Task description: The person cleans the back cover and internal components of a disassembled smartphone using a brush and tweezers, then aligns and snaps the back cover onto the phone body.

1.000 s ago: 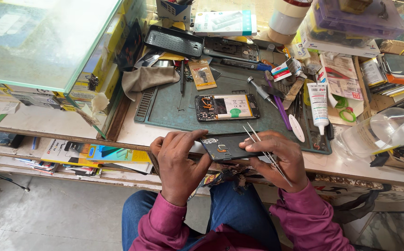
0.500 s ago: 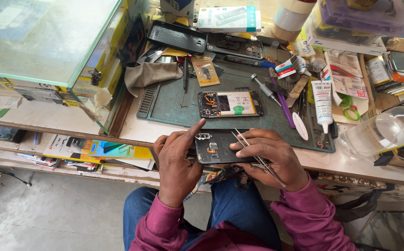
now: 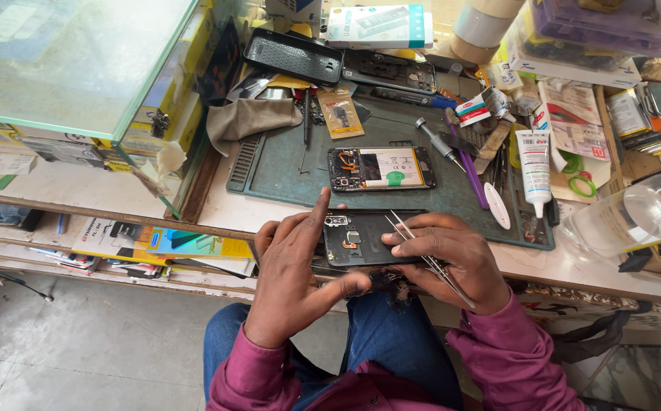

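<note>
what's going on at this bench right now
A person seated at a cluttered repair bench holds a dark phone back panel at the bench edge with both hands. The left hand steadies its left end; the right hand also has tweezers in its grip. An opened phone lies on the green work mat just beyond.

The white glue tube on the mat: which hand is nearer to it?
Right. The right hand, holding tweezers, lies below-left of the white glue tube; the left hand is farther left, beyond the black phone cover.
</note>
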The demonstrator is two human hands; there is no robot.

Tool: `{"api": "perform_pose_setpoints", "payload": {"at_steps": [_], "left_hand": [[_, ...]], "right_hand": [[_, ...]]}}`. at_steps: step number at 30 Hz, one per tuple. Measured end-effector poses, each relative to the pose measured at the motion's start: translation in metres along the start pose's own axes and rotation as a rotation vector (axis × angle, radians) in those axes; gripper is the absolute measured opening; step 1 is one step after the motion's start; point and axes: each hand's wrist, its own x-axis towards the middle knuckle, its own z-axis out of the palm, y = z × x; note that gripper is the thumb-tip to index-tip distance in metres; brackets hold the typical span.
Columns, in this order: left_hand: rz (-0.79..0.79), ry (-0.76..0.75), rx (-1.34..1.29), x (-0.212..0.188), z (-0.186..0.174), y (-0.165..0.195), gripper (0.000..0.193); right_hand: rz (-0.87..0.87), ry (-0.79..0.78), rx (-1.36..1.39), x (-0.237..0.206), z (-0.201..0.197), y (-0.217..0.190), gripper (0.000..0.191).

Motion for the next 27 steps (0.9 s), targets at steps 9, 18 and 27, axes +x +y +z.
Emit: {"api": "perform_pose_setpoints", "payload": {"at_steps": [9,18,27], "left_hand": [[-0.083,-0.06,0.109,-0.007,0.008,-0.009,0.098],[-0.007,0.061,0.258,-0.01,0.009,-0.012,0.091],[-0.067,0.051,0.298,-0.008,0.005,-0.012,0.092]], "right_hand": [[0.056,0.016,0.011,0.004,0.011,0.001,0.035],[0.065,-0.012,0.058,0.015,0.008,-0.01,0.032],[0.095,-0.014,0.109,0.028,0.007,-0.019,0.033]]}}
